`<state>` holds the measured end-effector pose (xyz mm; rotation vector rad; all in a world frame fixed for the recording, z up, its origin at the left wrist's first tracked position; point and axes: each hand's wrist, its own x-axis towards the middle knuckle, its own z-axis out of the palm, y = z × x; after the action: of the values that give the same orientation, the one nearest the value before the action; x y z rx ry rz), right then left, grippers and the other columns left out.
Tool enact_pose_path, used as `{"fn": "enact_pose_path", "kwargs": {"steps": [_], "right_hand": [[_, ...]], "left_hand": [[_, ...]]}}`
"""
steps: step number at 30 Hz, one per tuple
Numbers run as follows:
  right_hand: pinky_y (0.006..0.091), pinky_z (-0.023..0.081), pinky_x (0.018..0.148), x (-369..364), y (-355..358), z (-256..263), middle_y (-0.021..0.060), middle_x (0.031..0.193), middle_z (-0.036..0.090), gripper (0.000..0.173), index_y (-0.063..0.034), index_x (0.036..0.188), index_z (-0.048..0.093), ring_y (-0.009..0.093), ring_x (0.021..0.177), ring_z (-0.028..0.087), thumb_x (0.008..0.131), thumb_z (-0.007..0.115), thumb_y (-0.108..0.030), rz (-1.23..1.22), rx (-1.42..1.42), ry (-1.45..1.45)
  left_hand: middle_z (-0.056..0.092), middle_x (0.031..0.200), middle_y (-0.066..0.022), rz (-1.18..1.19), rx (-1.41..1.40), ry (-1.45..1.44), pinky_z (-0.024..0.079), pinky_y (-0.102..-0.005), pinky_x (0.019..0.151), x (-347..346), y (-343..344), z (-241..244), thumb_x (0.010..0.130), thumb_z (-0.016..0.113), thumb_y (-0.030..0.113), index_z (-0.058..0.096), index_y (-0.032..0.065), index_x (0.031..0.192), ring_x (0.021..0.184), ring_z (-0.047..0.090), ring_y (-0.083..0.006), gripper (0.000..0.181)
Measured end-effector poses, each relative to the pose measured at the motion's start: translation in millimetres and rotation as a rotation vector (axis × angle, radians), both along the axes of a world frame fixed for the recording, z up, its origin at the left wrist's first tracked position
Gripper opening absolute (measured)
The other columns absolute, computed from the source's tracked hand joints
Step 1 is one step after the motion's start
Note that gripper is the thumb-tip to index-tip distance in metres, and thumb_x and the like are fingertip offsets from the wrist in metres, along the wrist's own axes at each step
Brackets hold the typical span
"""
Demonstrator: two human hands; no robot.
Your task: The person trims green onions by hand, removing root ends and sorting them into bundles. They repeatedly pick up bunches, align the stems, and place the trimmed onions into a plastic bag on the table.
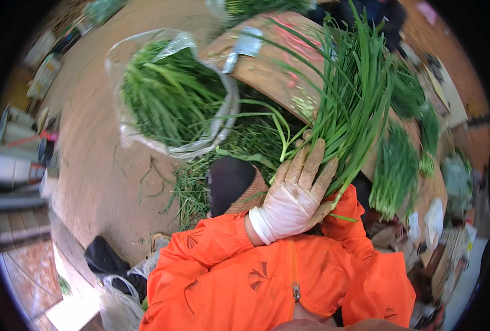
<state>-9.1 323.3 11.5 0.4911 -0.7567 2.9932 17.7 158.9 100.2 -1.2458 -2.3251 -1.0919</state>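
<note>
A large bunch of garlic chives (354, 95) rises in front of my orange jacket, leaves fanning upward and pale stem ends low by my wrist. My left hand (296, 190), in a soiled white glove, lies along the lower stems with its fingers extended and thumb to the right. Behind the bunch, my right hand (307, 134) is mostly hidden; only gloved fingertips show at the bunch's left edge, apparently gripping it. A few loose stalks (281, 128) stick out to the left of the bunch.
A clear plastic bag (230, 111) full of chives (170, 95) stands at upper left. A round wooden table (278, 85) carries a cleaver-like blade (245, 45), pink ties (296, 39) and tied bunches (395, 173). Leaf trimmings (189, 190) litter the floor by my knee (234, 186). Someone in dark clothing (390, 20) is opposite.
</note>
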Motion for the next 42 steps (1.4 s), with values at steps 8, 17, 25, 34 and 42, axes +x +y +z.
{"fn": "enact_pose_path", "kwargs": {"steps": [8, 17, 25, 34, 42], "right_hand": [[0.0483, 0.044, 0.102, 110, 111, -46, 0.0179, 0.138, 0.048, 0.067, -0.0041, 0.141, 0.038, 0.034, 0.121, 0.053, 0.091, 0.055, -0.047, -0.242, -0.084, -0.155], [0.0440, 0.055, 0.087, 160, 121, -72, 0.0125, 0.113, 0.066, 0.050, -0.0046, 0.123, 0.058, 0.026, 0.097, 0.066, 0.083, 0.071, -0.032, -0.256, -0.170, -0.611], [0.0396, 0.058, 0.079, 151, 132, -69, 0.0123, 0.104, 0.069, 0.041, -0.0014, 0.115, 0.063, 0.023, 0.086, 0.069, 0.084, 0.072, -0.027, -0.207, -0.021, -0.878], [0.0419, 0.056, 0.087, 150, 134, -80, 0.0088, 0.112, 0.065, 0.045, -0.0081, 0.125, 0.056, 0.023, 0.096, 0.066, 0.089, 0.065, -0.032, -0.348, -0.329, -0.338], [0.0425, 0.055, 0.089, 145, 135, -90, 0.0099, 0.116, 0.064, 0.049, -0.0086, 0.129, 0.053, 0.024, 0.101, 0.065, 0.088, 0.064, -0.033, -0.337, -0.319, -0.360]], "left_hand": [[0.052, 0.130, -0.0233, -0.401, 0.176, -0.340, 0.043, -0.0370, 0.099, -7, 39, -23, 0.083, 0.061, 0.008, 0.056, 0.0013, 0.126, 0.121, 0.052, -0.0327, 0.044], [0.040, 0.146, -0.0085, -0.392, 0.073, -1.892, 0.034, -0.0437, 0.105, -39, 128, -154, 0.095, 0.032, 0.064, 0.029, 0.0065, 0.147, 0.128, 0.043, -0.0243, 0.078], [0.049, 0.137, -0.0097, -0.427, 0.413, -1.962, 0.041, -0.0387, 0.103, -1, 174, -139, 0.096, 0.048, 0.051, 0.040, 0.0083, 0.141, 0.122, 0.049, -0.0242, 0.063], [0.053, 0.130, -0.0094, -0.403, 0.306, -1.487, 0.038, -0.0290, 0.100, -20, 176, -91, 0.093, 0.050, 0.011, 0.036, -0.0019, 0.142, 0.115, 0.052, -0.0186, 0.053], [0.057, 0.125, -0.0123, -0.366, -0.171, -1.068, 0.043, -0.0269, 0.095, -11, 148, -95, 0.095, 0.058, 0.019, 0.038, -0.0063, 0.139, 0.111, 0.055, -0.0185, 0.054]]}}
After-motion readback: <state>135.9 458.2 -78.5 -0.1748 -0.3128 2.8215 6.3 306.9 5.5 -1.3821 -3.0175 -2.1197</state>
